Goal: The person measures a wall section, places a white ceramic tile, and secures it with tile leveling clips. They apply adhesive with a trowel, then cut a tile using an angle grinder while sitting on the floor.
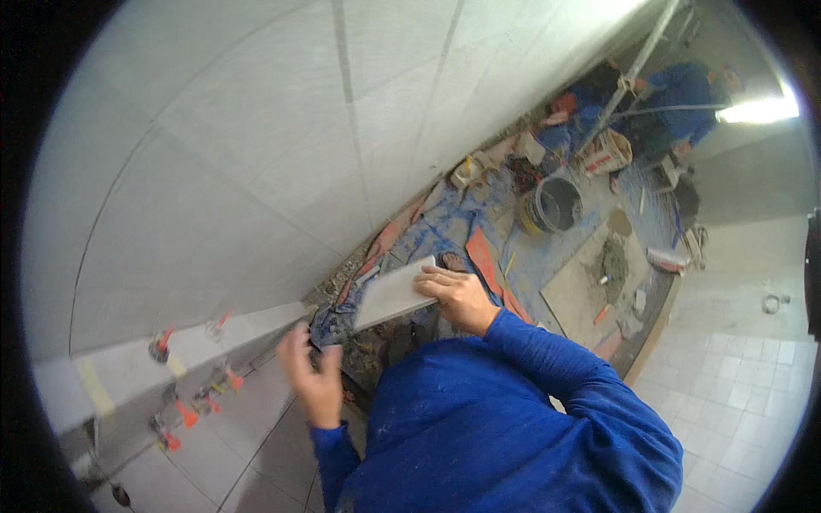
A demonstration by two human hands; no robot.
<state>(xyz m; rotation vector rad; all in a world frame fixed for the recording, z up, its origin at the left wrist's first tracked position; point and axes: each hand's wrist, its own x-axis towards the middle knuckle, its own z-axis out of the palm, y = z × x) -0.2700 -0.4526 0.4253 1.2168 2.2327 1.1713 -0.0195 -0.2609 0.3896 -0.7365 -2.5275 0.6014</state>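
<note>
My right hand (pixel 453 299) grips a long pale tile (pixel 389 295) near its right end, with fingers over its top. The tile is tilted above cluttered, mortar-stained sheeting. My left hand (pixel 312 380) is just left of the tile's lower end, slightly blurred, its fingers curved and apart with nothing visible in them. To its left, a tiled ledge (pixel 120 380) runs along the wall (pixel 214 171), with strips of yellow tape and several red levelling clips (pixel 186 415) on it and below it. My torso in blue hides part of the floor.
At upper right a co-worker in blue (pixel 684 111) is beside a metal pole (pixel 637 68). Buckets (pixel 552 205), a sack (pixel 663 261), orange scraps (pixel 483 256) and a mortar-smeared board (pixel 564 295) lie along the floor. A tiled surface (pixel 744 393) is at right.
</note>
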